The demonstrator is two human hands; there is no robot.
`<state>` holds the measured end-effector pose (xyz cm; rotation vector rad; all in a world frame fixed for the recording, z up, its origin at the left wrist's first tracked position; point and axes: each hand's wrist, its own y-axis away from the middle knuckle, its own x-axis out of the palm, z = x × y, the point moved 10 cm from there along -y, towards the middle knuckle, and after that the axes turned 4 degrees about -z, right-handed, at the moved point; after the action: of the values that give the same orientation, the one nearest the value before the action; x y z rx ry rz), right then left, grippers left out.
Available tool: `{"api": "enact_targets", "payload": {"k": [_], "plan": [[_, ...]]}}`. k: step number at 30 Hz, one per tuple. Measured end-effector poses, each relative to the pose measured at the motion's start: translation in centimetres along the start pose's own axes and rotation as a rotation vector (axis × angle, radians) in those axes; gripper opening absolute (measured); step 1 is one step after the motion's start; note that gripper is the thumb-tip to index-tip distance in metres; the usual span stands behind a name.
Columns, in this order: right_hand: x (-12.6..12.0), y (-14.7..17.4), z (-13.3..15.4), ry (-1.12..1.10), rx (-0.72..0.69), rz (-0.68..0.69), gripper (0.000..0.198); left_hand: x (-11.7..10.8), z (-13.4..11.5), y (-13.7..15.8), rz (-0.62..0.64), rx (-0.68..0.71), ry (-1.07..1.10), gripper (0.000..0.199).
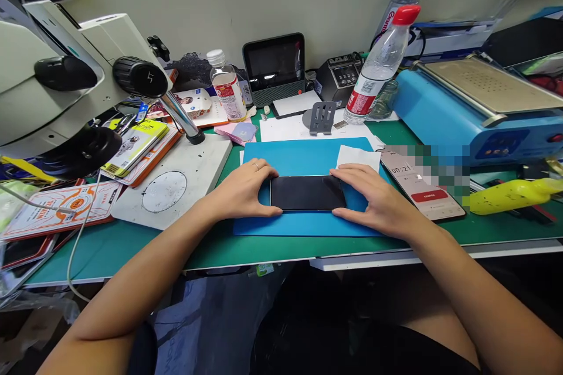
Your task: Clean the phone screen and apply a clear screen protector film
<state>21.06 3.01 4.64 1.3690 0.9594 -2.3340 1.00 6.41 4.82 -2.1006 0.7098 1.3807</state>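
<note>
A smartphone [308, 193] with a dark screen lies lengthwise across a blue mat [303, 224]. My left hand [244, 190] grips its left end, thumb at the near edge and fingers at the far edge. At the other end, my right hand [376, 198] holds the phone's corners in the same way. A white sheet of paper [358, 156] sits on the mat just beyond my right fingers. To the right of the mat lies a second phone [424, 187], its lit screen showing a timer.
At left stands a microscope [101, 64] over its pale base [197, 170], beside stacked boxes [136, 149]. Along the back are a small bottle [229, 91], a display device [275, 64], a grey phone stand [322, 118] and a red-capped bottle [373, 70]. A blue machine [457, 111] and yellow bottle [510, 196] occupy the right.
</note>
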Motion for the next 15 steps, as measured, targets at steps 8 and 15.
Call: {"api": "enact_targets", "payload": {"k": [8,15], "plan": [[-1.4,0.0,0.5,0.075,-0.093,-0.130,0.075,-1.1,0.1,0.1,-0.089,-0.008,-0.006,0.055],[-2.2,-3.2,0.7,0.196,-0.242,-0.182,0.086,-0.9,2.6,0.2,-0.165,-0.179,0.096,0.064]]}}
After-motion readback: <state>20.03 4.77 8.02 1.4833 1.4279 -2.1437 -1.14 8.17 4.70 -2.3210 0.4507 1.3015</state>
